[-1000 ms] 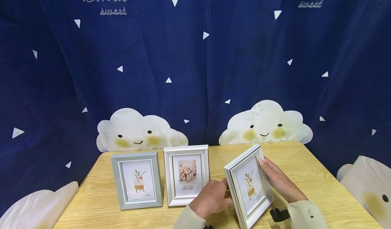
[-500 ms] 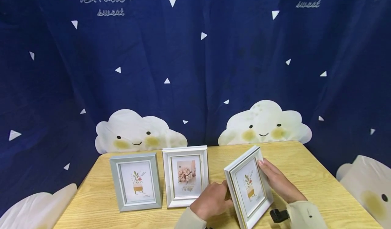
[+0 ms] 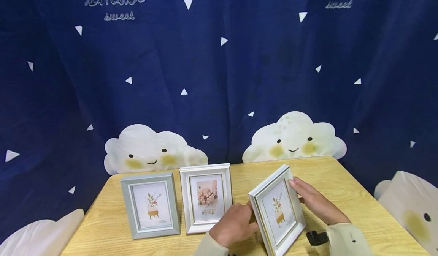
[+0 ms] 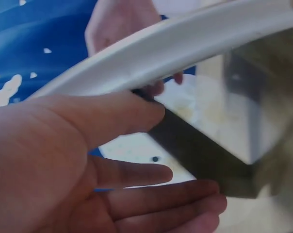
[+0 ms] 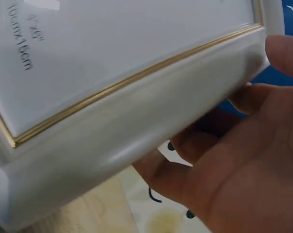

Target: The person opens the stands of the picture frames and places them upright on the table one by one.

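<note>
A white photo frame (image 3: 278, 214) with a gold inner line stands tilted at the right of the table in the head view, its plant picture turned leftward. My right hand (image 3: 316, 203) grips its far right edge, thumb at the front and fingers behind, as the right wrist view shows. My left hand (image 3: 236, 223) reaches behind the frame's left side. In the left wrist view a dark support leg (image 4: 200, 150) slants out from the frame's back. There my left thumb touches the leg, and the other fingers lie extended beside it. Whether the fingertips touch it, I cannot tell.
Left of my hands, a white photo frame (image 3: 206, 199) with a flower picture stands upright. Beside it is a grey-blue photo frame (image 3: 150, 206). The wooden table (image 3: 362, 210) ends at a dark blue curtain (image 3: 219, 66) printed with clouds.
The whole head view shifts slightly leftward. Both hands stay at the tilted photo frame, my left hand behind it and my right hand at its edge.
</note>
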`<state>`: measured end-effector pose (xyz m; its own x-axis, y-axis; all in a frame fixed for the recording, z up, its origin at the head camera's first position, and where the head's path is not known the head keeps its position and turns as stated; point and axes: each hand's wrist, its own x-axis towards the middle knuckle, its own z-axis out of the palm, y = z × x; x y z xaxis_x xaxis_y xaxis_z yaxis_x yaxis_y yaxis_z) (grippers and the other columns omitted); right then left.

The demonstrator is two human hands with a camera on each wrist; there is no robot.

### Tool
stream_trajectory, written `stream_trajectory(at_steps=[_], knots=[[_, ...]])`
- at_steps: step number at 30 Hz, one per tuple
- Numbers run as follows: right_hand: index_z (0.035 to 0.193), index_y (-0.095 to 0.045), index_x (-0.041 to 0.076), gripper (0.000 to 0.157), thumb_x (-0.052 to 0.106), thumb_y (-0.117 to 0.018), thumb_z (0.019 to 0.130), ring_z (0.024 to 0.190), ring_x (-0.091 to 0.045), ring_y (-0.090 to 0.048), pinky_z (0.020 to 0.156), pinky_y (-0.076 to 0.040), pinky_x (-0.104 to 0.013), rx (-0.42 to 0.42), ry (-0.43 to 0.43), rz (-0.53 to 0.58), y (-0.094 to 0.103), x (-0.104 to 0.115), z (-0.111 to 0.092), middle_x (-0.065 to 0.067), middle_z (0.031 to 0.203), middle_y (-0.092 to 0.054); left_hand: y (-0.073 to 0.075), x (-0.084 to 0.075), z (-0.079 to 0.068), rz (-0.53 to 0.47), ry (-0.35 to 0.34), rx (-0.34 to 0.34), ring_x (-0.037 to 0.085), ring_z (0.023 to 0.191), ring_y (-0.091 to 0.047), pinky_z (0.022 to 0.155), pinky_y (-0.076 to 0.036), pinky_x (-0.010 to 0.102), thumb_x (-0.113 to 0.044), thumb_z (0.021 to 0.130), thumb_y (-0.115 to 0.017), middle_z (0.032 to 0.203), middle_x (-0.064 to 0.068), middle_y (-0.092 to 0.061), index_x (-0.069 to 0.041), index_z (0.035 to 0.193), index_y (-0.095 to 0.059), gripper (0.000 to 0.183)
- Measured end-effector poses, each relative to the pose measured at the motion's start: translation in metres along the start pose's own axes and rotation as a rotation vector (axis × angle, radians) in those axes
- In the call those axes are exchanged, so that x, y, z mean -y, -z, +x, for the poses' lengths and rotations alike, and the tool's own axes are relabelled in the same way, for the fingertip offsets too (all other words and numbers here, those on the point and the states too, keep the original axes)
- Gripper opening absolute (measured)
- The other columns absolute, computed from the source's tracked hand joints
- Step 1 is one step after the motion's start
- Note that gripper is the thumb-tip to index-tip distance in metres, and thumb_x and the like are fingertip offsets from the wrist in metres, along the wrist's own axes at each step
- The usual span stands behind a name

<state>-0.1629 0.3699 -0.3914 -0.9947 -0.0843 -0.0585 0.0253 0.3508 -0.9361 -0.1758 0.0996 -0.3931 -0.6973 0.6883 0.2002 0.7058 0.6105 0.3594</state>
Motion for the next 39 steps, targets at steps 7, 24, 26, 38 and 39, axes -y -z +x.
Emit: stream_trajectory(at_steps=[7,24,26,38,39], knots=[[0.14,-0.044,0.008,0.046,0.037,-0.034,0.105,0.109,-0.012,-0.055,0.088,-0.049,-0.038,-0.111,0.209,-0.045,0.004,0.01,-0.003,-0.012,0.129,-0.053,0.03,-0.002,-0.009,-0.017,-0.015,-0.089,0.008,0.056,-0.053,0.054,-0.042,0.024,-0.023,0.091,-0.061,0.06,-0.007,-0.053,-0.012,0.102,-0.06,0.016],[0.138,-0.047,0.003,0.041,0.027,-0.037,0.106,0.105,-0.012,-0.059,0.082,-0.052,-0.029,-0.269,0.34,-0.229,0.0,0.039,-0.018,-0.015,0.119,-0.06,0.077,-0.044,-0.037,-0.048,-0.124,-0.433,0.01,0.094,-0.066,0.073,-0.053,0.033,-0.014,0.099,-0.049,0.102,-0.002,-0.069,-0.011,0.113,-0.065,0.021],[0.137,-0.047,0.003,0.04,0.026,-0.037,0.106,0.104,-0.013,-0.059,0.081,-0.051,-0.027,-0.273,0.337,-0.236,0.0,0.041,-0.019,-0.015,0.119,-0.061,0.078,-0.046,-0.038,-0.066,-0.123,-0.417,0.01,0.096,-0.066,0.076,-0.053,0.032,-0.016,0.1,-0.049,0.104,-0.001,-0.069,-0.011,0.114,-0.064,0.022],[0.138,-0.046,0.004,0.043,0.03,-0.037,0.106,0.103,-0.018,-0.059,0.08,-0.053,-0.03,-0.247,0.29,-0.237,-0.001,0.042,-0.02,-0.016,0.119,-0.06,0.075,-0.049,-0.039,-0.118,-0.102,-0.37,0.01,0.092,-0.067,0.076,-0.054,0.027,-0.019,0.099,-0.052,0.104,0.002,-0.071,-0.006,0.116,-0.065,0.026],[0.138,-0.046,0.004,0.043,0.029,-0.037,0.106,0.103,-0.018,-0.059,0.079,-0.052,-0.029,-0.246,0.293,-0.236,-0.001,0.042,-0.02,-0.016,0.119,-0.06,0.075,-0.049,-0.039,-0.117,-0.102,-0.368,0.01,0.092,-0.067,0.076,-0.054,0.027,-0.02,0.099,-0.052,0.105,0.002,-0.071,-0.006,0.117,-0.065,0.026]])
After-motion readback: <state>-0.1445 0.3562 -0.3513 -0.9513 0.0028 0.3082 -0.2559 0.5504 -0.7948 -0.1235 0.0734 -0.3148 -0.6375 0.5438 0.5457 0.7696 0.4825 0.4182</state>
